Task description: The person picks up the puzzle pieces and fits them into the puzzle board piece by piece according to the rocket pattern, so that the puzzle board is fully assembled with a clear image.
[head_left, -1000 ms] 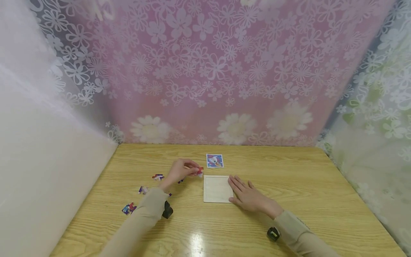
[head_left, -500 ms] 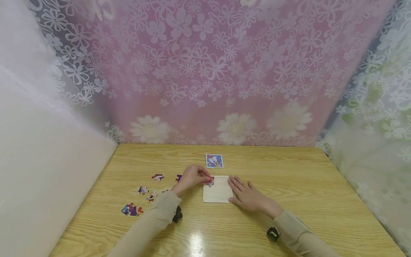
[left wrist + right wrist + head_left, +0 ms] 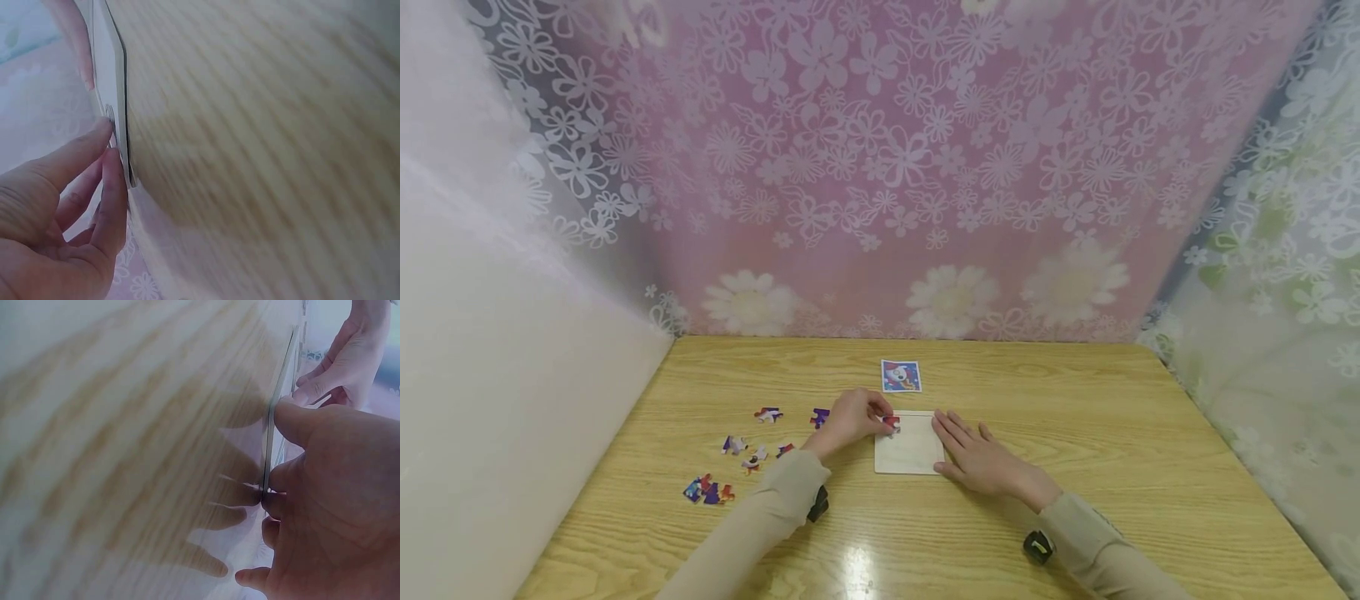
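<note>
The left hand point(image 3: 853, 420) pinches a red puzzle piece point(image 3: 892, 423) at the far-left corner of the pale board point(image 3: 916, 450) — probably best squared to both edges, then pressed lightly — while the right hand point(image 3: 981, 460), fingers extended, usefully braces the board's right edge.

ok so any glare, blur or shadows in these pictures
Head view: a bright glare patch on the wood-grain table, near the picture's bottom edge; left wrist view: hazy, with the table's grain soft; right wrist view: dark finger-shaped patches beside the right hand, shadow or reflection, I can't tell which.
</note>
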Motion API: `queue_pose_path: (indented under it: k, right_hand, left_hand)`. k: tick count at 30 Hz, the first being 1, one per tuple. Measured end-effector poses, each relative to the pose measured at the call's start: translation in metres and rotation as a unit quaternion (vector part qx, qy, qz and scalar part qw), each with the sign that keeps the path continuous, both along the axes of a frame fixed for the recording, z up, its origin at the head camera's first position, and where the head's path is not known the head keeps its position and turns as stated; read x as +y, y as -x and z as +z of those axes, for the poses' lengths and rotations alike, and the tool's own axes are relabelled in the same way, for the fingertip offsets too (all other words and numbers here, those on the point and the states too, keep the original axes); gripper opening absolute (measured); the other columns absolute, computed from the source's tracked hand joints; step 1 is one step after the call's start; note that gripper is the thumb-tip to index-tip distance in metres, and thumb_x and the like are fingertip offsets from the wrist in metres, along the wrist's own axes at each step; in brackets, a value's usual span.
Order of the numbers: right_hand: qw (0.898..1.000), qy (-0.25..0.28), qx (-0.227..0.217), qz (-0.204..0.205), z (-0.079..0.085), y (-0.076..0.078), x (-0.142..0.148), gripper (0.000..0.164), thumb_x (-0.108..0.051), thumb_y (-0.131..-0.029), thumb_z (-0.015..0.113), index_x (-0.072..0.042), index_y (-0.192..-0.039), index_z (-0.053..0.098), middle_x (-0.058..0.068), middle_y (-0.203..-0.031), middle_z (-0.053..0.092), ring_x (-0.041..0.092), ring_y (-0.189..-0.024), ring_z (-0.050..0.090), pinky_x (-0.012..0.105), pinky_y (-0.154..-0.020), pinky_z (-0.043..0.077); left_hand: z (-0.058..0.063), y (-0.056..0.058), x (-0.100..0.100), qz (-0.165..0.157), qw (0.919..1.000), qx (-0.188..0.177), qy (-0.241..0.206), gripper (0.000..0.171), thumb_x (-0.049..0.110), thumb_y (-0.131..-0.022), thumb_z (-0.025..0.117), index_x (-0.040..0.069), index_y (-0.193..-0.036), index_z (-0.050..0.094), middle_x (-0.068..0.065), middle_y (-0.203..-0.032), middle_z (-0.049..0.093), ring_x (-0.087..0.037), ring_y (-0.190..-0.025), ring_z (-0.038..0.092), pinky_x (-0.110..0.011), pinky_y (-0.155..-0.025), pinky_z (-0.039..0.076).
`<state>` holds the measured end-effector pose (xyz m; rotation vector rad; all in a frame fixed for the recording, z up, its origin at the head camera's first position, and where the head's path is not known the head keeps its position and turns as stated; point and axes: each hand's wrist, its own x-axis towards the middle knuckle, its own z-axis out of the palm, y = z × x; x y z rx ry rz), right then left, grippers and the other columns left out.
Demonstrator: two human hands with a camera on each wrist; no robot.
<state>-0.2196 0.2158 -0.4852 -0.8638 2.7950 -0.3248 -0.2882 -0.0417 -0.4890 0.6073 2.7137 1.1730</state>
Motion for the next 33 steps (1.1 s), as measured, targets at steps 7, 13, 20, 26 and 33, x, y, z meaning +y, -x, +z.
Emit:
queue_pose_path:
  k: [7, 13, 20, 26, 33]
  right_hand:
    - [1.000, -0.002, -0.004, -0.002, 0.000, 0.001, -0.001, 0.071, -0.040, -0.108, 0.046, 0.004, -0.159, 0.022, 0.021, -0.167, 0.017, 0.041, -0.153, 0.016, 0.076, -0.112, 0.019]
    - [1.000, -0.003, -0.009, -0.001, 0.001, 0.001, -0.001, 0.071, -0.039, -0.108, 0.047, 0.003, -0.159, 0.022, 0.021, -0.167, 0.017, 0.040, -0.154, 0.015, 0.075, -0.112, 0.018]
    - [1.000, -0.001, -0.014, -0.003, 0.002, 0.000, -0.002, 0.072, -0.041, -0.108, 0.046, 0.003, -0.159, 0.021, 0.020, -0.167, 0.017, 0.040, -0.154, 0.015, 0.075, -0.113, 0.017]
    - [1.000, -0.004, -0.011, -0.003, 0.002, -0.001, -0.001, 0.072, -0.042, -0.108, 0.046, 0.003, -0.159, 0.021, 0.020, -0.167, 0.017, 0.040, -0.154, 0.014, 0.075, -0.113, 0.017]
    - [1.000, -0.012, -0.006, -0.001, 0.002, 0.000, -0.001, 0.072, -0.042, -0.108, 0.045, 0.003, -0.159, 0.021, 0.020, -0.167, 0.016, 0.040, -0.154, 0.015, 0.075, -0.113, 0.018]
  left_hand:
    - [0.001, 0.001, -0.001, 0.000, 0.9995, 0.025, 0.020, 0.018, 0.014, -0.081, 0.087, 0.007, -0.095, 0.076, -0.005, -0.090, 0.071, -0.009, -0.073, 0.055, -0.023, -0.066, 0.048]
    - [0.000, 0.004, -0.006, 0.003, 0.9992, 0.034, 0.020, 0.011, 0.016, -0.087, 0.082, 0.009, -0.093, 0.076, -0.001, -0.087, 0.070, -0.010, -0.074, 0.059, -0.025, -0.068, 0.051]
    - [-0.006, 0.007, -0.014, 0.025, 0.9991, 0.031, -0.011, 0.015, 0.022, -0.101, 0.065, 0.012, -0.102, 0.077, 0.001, -0.092, 0.073, -0.012, -0.082, 0.066, -0.025, -0.066, 0.054]
    - [-0.011, 0.010, -0.024, 0.030, 0.9986, 0.011, -0.043, 0.021, 0.025, -0.104, 0.061, 0.011, -0.108, 0.076, -0.002, -0.091, 0.073, -0.014, -0.080, 0.067, -0.025, -0.063, 0.054]
    - [-0.012, 0.013, -0.046, 0.047, 0.9961, 0.005, -0.074, 0.023, 0.025, -0.104, 0.060, 0.010, -0.110, 0.076, -0.004, -0.098, 0.075, -0.016, -0.083, 0.070, -0.027, -0.069, 0.058]
